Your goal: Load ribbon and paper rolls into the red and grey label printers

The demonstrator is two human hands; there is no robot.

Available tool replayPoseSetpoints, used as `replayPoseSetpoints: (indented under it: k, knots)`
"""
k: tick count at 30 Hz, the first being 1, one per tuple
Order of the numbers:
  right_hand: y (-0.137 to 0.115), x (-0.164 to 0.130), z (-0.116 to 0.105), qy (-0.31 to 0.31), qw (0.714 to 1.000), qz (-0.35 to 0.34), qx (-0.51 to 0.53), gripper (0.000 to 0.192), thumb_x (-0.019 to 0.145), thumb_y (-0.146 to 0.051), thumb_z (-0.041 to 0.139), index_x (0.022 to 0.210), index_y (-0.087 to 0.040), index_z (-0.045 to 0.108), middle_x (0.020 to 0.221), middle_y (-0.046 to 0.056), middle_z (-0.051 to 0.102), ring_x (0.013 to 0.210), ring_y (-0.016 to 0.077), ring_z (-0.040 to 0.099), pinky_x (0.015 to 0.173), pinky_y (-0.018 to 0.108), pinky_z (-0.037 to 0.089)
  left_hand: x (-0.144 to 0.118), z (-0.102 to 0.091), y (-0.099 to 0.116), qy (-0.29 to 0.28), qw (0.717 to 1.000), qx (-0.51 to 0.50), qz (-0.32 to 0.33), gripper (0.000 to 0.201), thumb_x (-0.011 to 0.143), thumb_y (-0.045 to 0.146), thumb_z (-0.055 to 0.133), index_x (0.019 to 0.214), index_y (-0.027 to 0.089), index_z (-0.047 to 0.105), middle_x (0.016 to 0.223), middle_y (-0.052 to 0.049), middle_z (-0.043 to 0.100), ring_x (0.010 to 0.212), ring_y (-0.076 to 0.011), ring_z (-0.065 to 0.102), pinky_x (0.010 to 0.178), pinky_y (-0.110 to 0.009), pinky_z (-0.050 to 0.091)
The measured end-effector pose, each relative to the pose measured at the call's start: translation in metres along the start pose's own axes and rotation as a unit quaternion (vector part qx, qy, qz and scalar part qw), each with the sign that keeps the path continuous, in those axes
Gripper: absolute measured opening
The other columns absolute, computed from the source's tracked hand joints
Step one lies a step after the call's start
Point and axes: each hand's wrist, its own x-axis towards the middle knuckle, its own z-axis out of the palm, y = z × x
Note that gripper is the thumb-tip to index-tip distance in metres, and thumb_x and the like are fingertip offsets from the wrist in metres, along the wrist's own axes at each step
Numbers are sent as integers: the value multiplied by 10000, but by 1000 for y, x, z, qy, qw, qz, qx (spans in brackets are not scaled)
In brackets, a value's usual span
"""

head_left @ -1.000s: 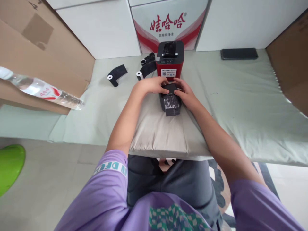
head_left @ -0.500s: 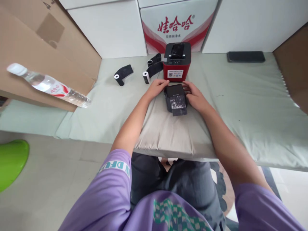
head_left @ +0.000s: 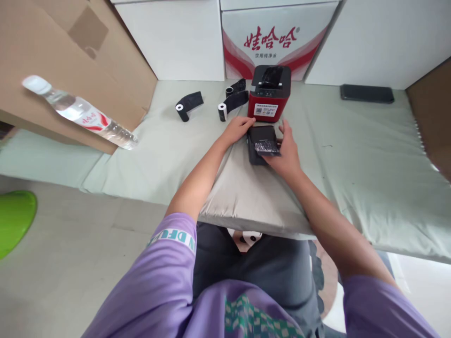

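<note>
head view shows our left hand (head_left: 239, 129) resting flat, fingers loosely spread, on the upper left corner of the black cartridge (head_left: 260, 143) at frame centre, on a grey cushion (head_left: 246, 197). our right hand (head_left: 286, 152) pinches a dark foil strip (head_left: 268, 148) lying across the cartridge, thumb over it. just above stands the red printer (head_left: 269, 94), lid seemingly open, apart from the cartridge. we judge the strip partly pulled, the cartridge not yet in the printer. 3 black rolls (head_left: 189, 103) lie upper left.
</note>
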Motion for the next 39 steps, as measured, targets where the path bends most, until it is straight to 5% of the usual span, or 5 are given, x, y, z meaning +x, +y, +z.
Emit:
replayPoseSetpoints:
  k: [8,12,20,28,39]
  knots:
    - [-7,2,0,105,993,44,19,462,956,-707,626,1112,-275,668,1109,121,684,1141,350,675,1135,638,562,1,0,2,-11,1000,-25,8,590,1093,630,448,723,213,641,765,-56,680,923,-264,682,903,-392,524]
    - [-19,-3,2,69,995,-16,-64,308,929,-579,693,976,-275,694,1184,137,606,1274,382,607,1210,656,503,1,-1,4,-13,1000,-26,-4,586,1074,652,473,703,223,620,747,-59,670,926,-273,676,907,-408,527]
    - [-24,-13,21,-10,991,-5,-133,1114,652,-565,944,1604,-254,455,1711,252,360,1508,597,435,1242,857,329,2,-1,3,-6,1000,-19,-10,438,1062,306,487,632,228,515,713,-53,640,917,-262,670,918,-410,530]
    - [-29,-4,-2,-9,989,42,-139,1134,656,-414,880,1670,-246,401,1605,247,481,1482,563,514,1214,796,452,0,-1,2,-24,999,-46,-2,487,1090,445,487,674,219,604,720,-59,693,811,-224,671,886,-392,558]
    - [33,46,-74,229,944,111,-212,1083,809,-369,807,1734,-193,271,1725,306,317,1587,474,401,1300,660,379,-4,-1,9,-28,995,-92,-35,378,1046,411,558,754,203,676,814,-80,769,787,-171,685,829,-322,569]
